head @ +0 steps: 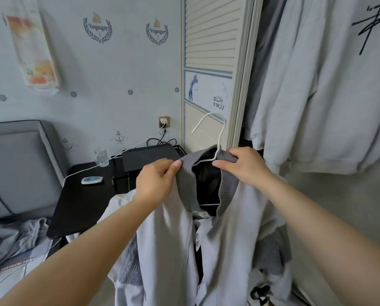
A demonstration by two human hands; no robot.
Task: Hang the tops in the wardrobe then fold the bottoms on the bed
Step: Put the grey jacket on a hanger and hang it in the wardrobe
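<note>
A pale grey jacket (pixel 233 235) with a dark grey ribbed collar hangs in front of me on a white wire hanger (pixel 217 138), whose hook points up and left. My left hand (pixel 156 184) pinches the left side of the collar. On the right side of the collar, at the hanger's neck, my right hand (pixel 244 166) grips the fabric. The open wardrobe (pixel 270 85) is at the right, with a light grey top (pixel 330 96) hanging inside. Crumpled clothes (pixel 14 237) lie on the bed at the lower left.
The white louvred wardrobe door (pixel 209 62) stands open just behind the hanger. A black bedside table (pixel 83 195) holds a glass (pixel 101 156), a small white and blue device and a charging cable. A grey padded headboard (pixel 19 164) is at the left.
</note>
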